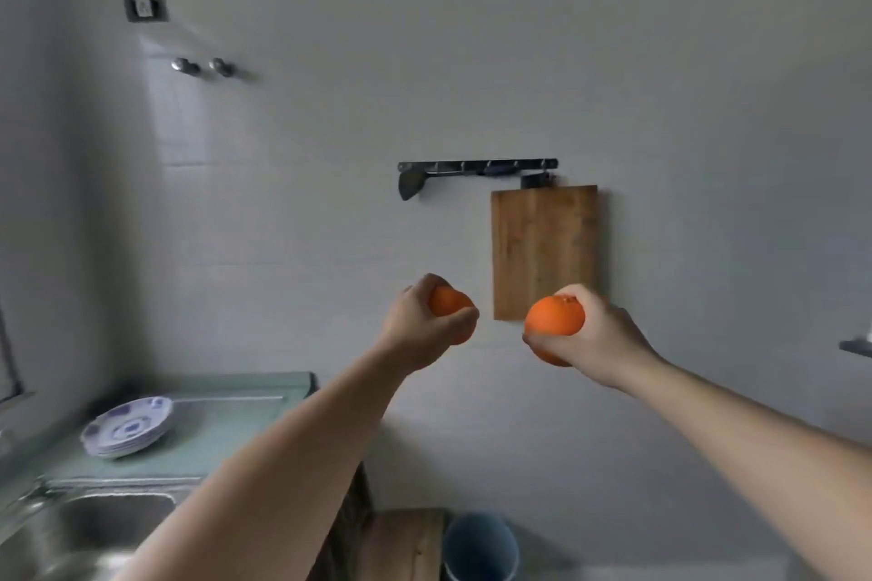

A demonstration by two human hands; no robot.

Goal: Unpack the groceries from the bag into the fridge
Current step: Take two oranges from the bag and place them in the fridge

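Both arms are stretched forward at chest height in front of a white tiled wall. My left hand (420,326) grips a small orange (448,301), with fingers curled over most of it. My right hand (599,335) grips a larger orange (554,316), which shows its stem end at the top; a second orange shape peeks out below the fingers. The two hands are about a hand's width apart. Neither the bag nor the fridge is in view.
A wooden cutting board (545,250) hangs from a dark hook rail (476,165) on the wall. At lower left are a green counter (226,420) with stacked blue-and-white plates (127,432) and a steel sink (85,528). A blue bucket (479,547) stands on the floor below.
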